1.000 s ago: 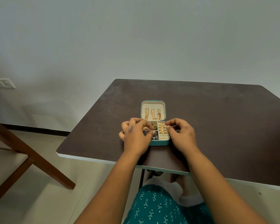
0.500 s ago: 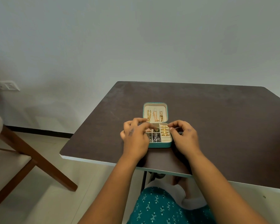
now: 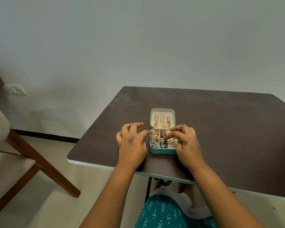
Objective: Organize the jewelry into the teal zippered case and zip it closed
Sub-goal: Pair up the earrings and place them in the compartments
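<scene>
Plain pale wall (image 3: 138, 38) behind, with a white socket (image 3: 15, 89) low on the left. Dark brown table (image 3: 229, 129) in front. Wooden chair (image 3: 23, 153) at left on a light floor (image 3: 39, 203).

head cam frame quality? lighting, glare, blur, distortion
Head view: dim, soft, even light; no glare on the dark brown matte table; faint shadows under both hands. Wide-angle bend shows at the table edges. The left hand and right hand are slightly soft; small jewelry in the open teal zippered case is poorly resolved.
</scene>
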